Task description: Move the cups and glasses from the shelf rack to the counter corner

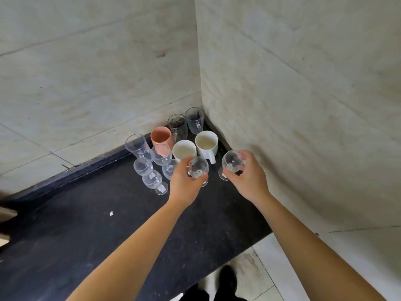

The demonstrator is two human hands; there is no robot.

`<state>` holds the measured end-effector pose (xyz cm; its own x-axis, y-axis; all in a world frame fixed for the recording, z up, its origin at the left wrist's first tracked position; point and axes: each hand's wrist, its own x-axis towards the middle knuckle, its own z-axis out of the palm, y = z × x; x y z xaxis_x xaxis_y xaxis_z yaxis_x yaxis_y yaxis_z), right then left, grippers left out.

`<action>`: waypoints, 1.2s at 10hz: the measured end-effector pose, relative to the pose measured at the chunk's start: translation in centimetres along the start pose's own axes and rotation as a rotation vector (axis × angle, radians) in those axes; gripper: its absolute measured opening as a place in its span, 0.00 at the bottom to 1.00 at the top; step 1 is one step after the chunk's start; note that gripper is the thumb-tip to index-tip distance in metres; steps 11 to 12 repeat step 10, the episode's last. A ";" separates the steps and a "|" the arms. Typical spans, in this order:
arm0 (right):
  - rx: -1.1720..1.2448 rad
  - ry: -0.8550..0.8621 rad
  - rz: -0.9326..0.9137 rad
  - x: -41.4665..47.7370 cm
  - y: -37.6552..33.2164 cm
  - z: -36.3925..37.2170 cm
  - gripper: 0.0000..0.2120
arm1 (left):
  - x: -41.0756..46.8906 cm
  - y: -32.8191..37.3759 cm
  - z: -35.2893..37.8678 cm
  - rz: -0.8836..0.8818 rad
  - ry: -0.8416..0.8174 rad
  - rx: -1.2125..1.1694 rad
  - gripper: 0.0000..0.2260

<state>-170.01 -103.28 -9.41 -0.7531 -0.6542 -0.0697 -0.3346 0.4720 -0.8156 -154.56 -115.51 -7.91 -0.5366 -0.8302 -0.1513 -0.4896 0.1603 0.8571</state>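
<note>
On the dark counter [91, 224], cups and glasses crowd the corner where two tiled walls meet. Two white mugs [206, 142] stand side by side, with a pink cup [160, 136] to their left and two dark glass mugs [177, 124] behind them. Several clear glasses [152, 178] stand at the left front of the group. My left hand [184, 183] grips a clear stemmed glass [198, 168] just in front of the white mugs. My right hand [249, 177] holds another clear stemmed glass [231, 162] near the right wall, its foot low over the counter.
Tiled walls [303, 105] close the corner at the back and on the right. The counter's front edge [245, 248] runs diagonally, with pale floor tiles and a dark shoe [226, 279] below it. A small white scrap [111, 213] lies on the counter.
</note>
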 end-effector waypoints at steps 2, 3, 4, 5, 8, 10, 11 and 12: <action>-0.029 -0.027 0.059 3.3 2.3 3.3 0.28 | 4.8 -1.9 2.4 -0.001 -0.096 0.068 0.22; -0.072 -0.031 0.062 4.8 2.8 4.5 0.27 | 6.5 -2.6 2.9 -0.004 -0.113 0.118 0.24; -0.092 -0.040 0.080 5.8 3.3 5.5 0.28 | 7.7 -3.4 3.2 -0.003 -0.130 0.151 0.25; -0.089 -0.046 0.090 6.4 3.6 6.2 0.28 | 8.2 -3.9 3.4 -0.019 -0.145 0.172 0.25; -0.061 -0.043 0.075 6.6 4.1 6.5 0.28 | 8.4 -5.1 3.7 0.031 -0.209 0.250 0.27; -0.156 -0.119 0.141 6.2 3.1 5.8 0.37 | 7.9 -3.8 3.0 -0.014 -0.281 0.262 0.28; -0.156 -0.119 0.141 6.2 3.1 5.8 0.37 | 7.9 -3.8 3.0 -0.014 -0.281 0.262 0.28; -0.156 -0.119 0.141 6.2 3.1 5.8 0.37 | 7.9 -3.8 3.0 -0.014 -0.281 0.262 0.28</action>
